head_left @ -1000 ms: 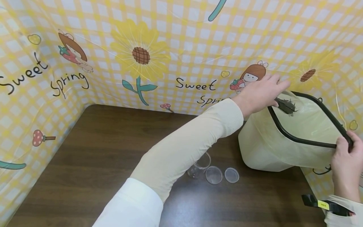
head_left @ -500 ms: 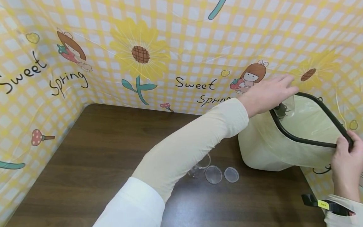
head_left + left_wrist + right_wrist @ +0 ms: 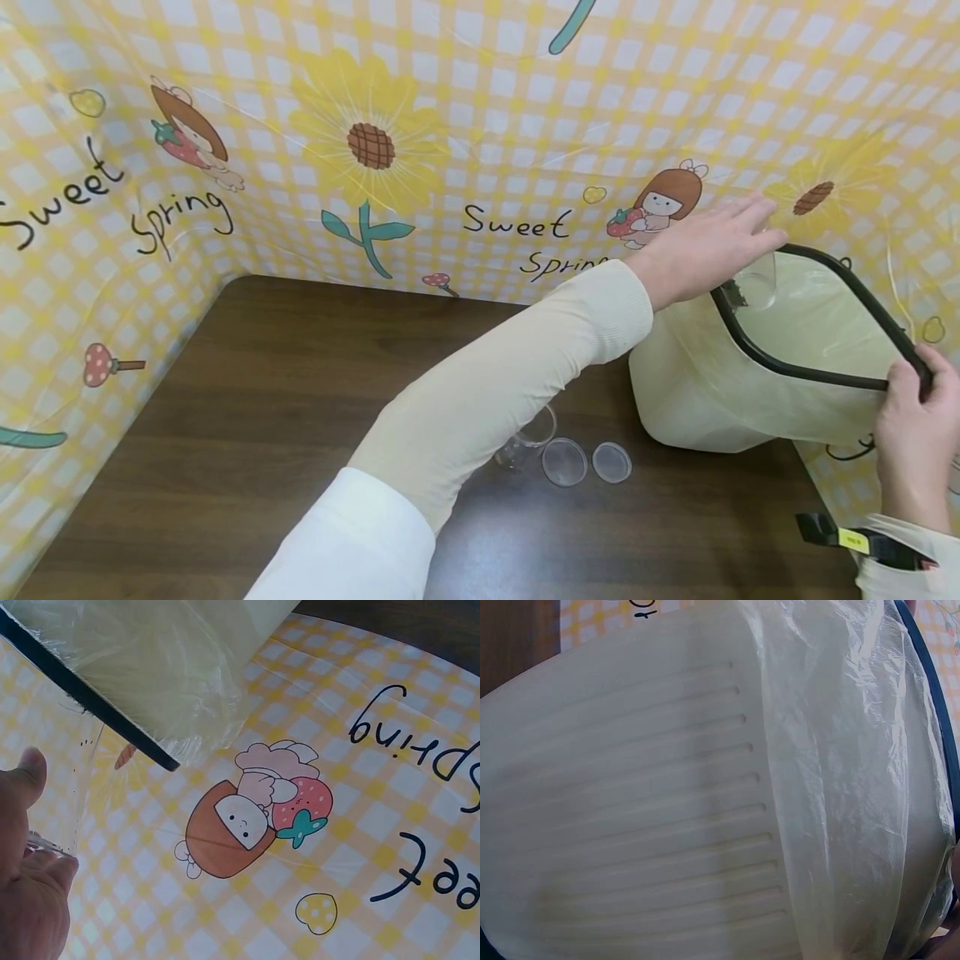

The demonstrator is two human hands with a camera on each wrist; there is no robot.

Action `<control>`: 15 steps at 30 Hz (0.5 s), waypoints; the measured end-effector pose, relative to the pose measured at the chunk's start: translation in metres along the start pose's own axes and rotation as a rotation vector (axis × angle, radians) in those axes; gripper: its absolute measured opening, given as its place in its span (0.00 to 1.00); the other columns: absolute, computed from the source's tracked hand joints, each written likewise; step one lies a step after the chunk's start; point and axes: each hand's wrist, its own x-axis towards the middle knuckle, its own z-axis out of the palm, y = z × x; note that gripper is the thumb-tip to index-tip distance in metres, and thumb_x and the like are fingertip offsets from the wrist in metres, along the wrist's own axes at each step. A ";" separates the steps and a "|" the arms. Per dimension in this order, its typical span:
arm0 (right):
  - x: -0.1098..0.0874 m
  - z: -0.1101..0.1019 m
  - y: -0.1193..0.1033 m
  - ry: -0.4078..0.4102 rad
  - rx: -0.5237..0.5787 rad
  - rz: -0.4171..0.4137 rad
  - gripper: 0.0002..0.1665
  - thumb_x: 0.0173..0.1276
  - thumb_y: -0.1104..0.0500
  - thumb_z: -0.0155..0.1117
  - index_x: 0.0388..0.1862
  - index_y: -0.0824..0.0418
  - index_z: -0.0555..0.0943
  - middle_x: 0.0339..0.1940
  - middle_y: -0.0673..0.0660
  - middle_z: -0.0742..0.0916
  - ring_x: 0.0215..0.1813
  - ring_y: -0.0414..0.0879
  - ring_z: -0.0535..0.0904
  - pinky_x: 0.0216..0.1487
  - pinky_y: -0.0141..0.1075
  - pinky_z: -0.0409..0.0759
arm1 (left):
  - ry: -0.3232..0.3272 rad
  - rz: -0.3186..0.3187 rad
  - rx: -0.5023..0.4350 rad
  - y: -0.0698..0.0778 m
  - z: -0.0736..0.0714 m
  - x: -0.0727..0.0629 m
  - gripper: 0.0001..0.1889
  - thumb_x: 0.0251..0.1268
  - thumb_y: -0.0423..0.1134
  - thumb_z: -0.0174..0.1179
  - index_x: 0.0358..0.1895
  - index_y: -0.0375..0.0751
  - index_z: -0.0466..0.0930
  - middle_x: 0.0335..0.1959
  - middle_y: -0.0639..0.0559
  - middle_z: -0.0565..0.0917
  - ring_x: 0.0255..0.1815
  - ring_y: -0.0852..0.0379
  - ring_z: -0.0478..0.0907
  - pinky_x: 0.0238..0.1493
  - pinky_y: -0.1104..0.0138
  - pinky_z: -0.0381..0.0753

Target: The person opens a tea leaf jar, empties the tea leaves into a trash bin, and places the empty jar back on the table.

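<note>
My left hand (image 3: 705, 254) holds a clear jar (image 3: 762, 282) tipped over the near-left corner of a white trash can (image 3: 690, 400). Dark, dry shreds (image 3: 737, 294), perhaps tea leaves, show at the can's black rim (image 3: 795, 377). In the left wrist view, the thumb and fingers lie around the clear jar (image 3: 60, 757), and a few dark specks cling to its wall. At the can's right corner, my right hand (image 3: 915, 425) grips the rim. A thin plastic bag (image 3: 832, 772) lines the can and folds over its outside. The can's bottom inside is hidden.
Two round clear lids, one larger (image 3: 565, 462) and one smaller (image 3: 611, 462), lie on the dark wooden table (image 3: 262, 400). Beside them is another clear jar (image 3: 517, 454), partly hidden by my left sleeve. A yellow checked cloth (image 3: 480, 142) hangs behind and at the sides.
The left hand has moved slightly right and turned the jar further over. The clump of dark shreds seen at its mouth has shrunk to a small patch. The right hand stays on the rim.
</note>
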 end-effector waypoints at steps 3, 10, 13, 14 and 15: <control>0.000 0.000 0.000 0.003 -0.004 0.001 0.29 0.81 0.52 0.41 0.79 0.48 0.62 0.64 0.42 0.69 0.52 0.32 0.63 0.49 0.21 0.64 | -0.013 -0.003 0.001 0.001 0.000 0.001 0.27 0.83 0.28 0.37 0.79 0.51 0.55 0.81 0.44 0.53 0.83 0.49 0.46 0.79 0.63 0.44; 0.001 0.001 -0.001 0.005 0.004 0.000 0.30 0.81 0.53 0.41 0.80 0.48 0.62 0.65 0.41 0.68 0.54 0.32 0.63 0.55 0.26 0.63 | -0.026 -0.023 -0.012 0.001 0.002 0.002 0.27 0.84 0.31 0.38 0.80 0.52 0.54 0.82 0.44 0.52 0.83 0.50 0.47 0.77 0.65 0.50; 0.000 0.001 -0.001 0.008 -0.011 -0.005 0.30 0.81 0.52 0.41 0.80 0.49 0.62 0.65 0.40 0.68 0.53 0.31 0.63 0.54 0.25 0.63 | -0.002 -0.056 -0.079 0.002 0.004 0.001 0.26 0.84 0.44 0.44 0.80 0.52 0.55 0.79 0.46 0.57 0.79 0.53 0.56 0.67 0.71 0.68; 0.000 0.000 -0.001 0.006 -0.013 -0.006 0.30 0.81 0.52 0.41 0.80 0.49 0.62 0.65 0.40 0.68 0.52 0.31 0.62 0.52 0.25 0.63 | 0.012 -0.070 -0.096 0.002 0.004 0.000 0.28 0.83 0.48 0.45 0.80 0.52 0.54 0.77 0.47 0.60 0.77 0.54 0.59 0.61 0.73 0.73; 0.000 0.000 -0.001 0.005 -0.015 -0.007 0.30 0.81 0.52 0.41 0.80 0.49 0.62 0.64 0.40 0.68 0.52 0.31 0.63 0.51 0.23 0.63 | 0.020 -0.082 -0.104 0.002 0.004 -0.001 0.29 0.82 0.52 0.46 0.80 0.52 0.54 0.76 0.48 0.61 0.75 0.56 0.60 0.55 0.75 0.76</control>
